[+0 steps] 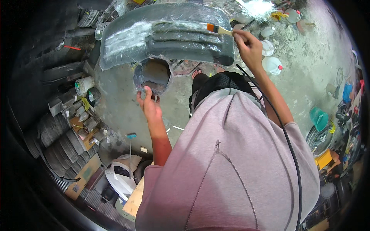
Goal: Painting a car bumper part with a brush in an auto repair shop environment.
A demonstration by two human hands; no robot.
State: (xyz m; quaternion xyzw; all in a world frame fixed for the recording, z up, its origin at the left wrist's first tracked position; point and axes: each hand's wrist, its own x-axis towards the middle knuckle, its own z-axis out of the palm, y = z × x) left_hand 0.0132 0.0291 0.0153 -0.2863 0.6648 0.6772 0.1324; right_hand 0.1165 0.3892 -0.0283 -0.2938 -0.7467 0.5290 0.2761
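Note:
My right hand [249, 48] pinches the pale handle of a flat paintbrush [219, 29] with orange-tipped bristles. The brush is over the right end of a long, curved dark grey panel [169, 35]. Whitish glass-fibre strands and a glossy wet-looking layer cover parts of the panel. Below the panel's near edge, my left hand [151, 107] grips a round open tub [137, 80] by its near side, thumb at the rim. The tub's inside looks greyish brown; I cannot tell how much is in it.
Several white plastic jugs [272, 65] stand on the floor to the right, with a green basin [319, 118] farther down. A pile of white fibre [259, 9] lies beyond the panel. Paint cans [84, 85] and stacked dark curved pieces [58, 140] are at the left. A black cable [287, 136] hangs along my right side.

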